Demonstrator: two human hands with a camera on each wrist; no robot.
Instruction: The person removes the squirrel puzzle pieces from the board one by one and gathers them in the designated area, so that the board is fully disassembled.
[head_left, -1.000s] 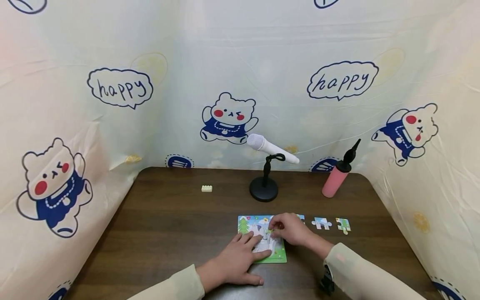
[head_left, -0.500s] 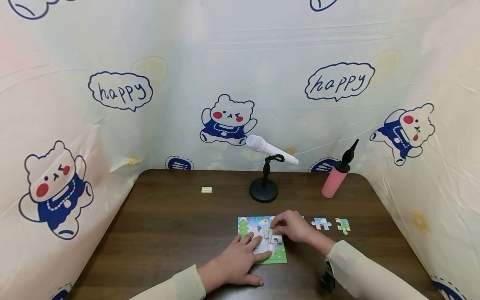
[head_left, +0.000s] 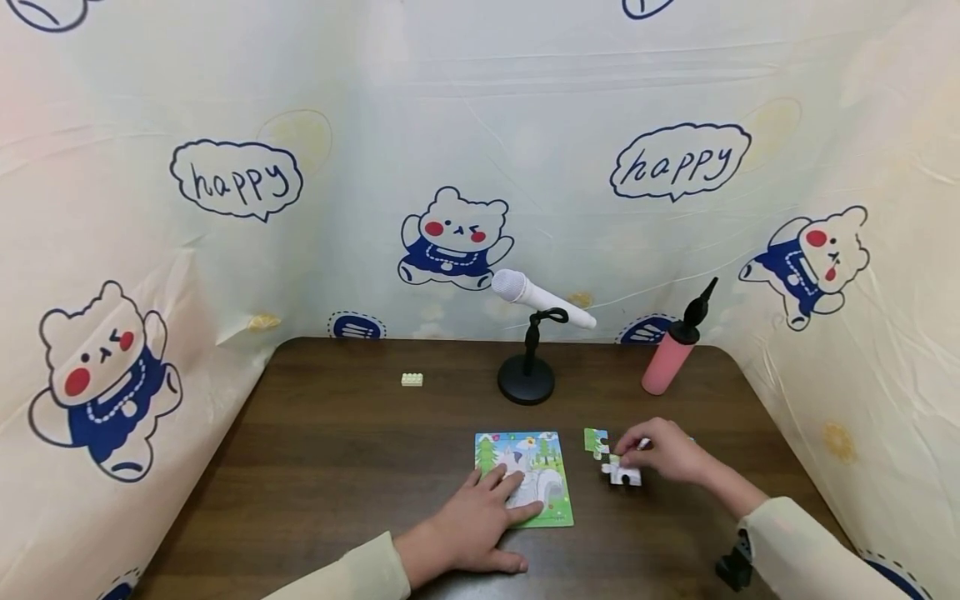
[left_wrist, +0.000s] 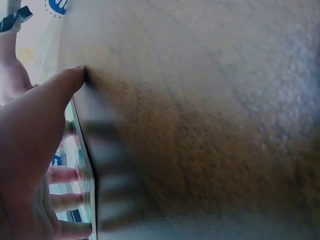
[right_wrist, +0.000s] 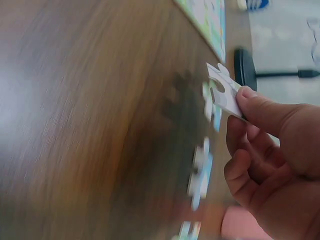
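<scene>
My left hand (head_left: 480, 521) lies spread at the lower left of a puzzle board (head_left: 553, 467) printed with trees and a grey-white animal. Its fingers rest on the board and the thumb touches the table. To the right of the board, my right hand (head_left: 663, 452) pinches a jigsaw piece (right_wrist: 223, 92) between thumb and fingers, its pale printed face with a notch showing. A second jigsaw piece (head_left: 596, 442), green and blue, lies just beyond the held one. More jigsaw pieces (right_wrist: 200, 172) lie in a row, mostly hidden behind my right hand in the head view.
A white microphone (head_left: 543, 300) on a black round-based stand (head_left: 527, 379) stands behind the board. Right of it is a pink hand pump (head_left: 667, 367) with a black nozzle. A cream toy brick (head_left: 412, 379) lies at the back left. Printed cloth (head_left: 360, 208) encloses the table.
My right hand has moved from over the board to the right, carrying the jigsaw piece off it. The left hand has stayed on the board.
</scene>
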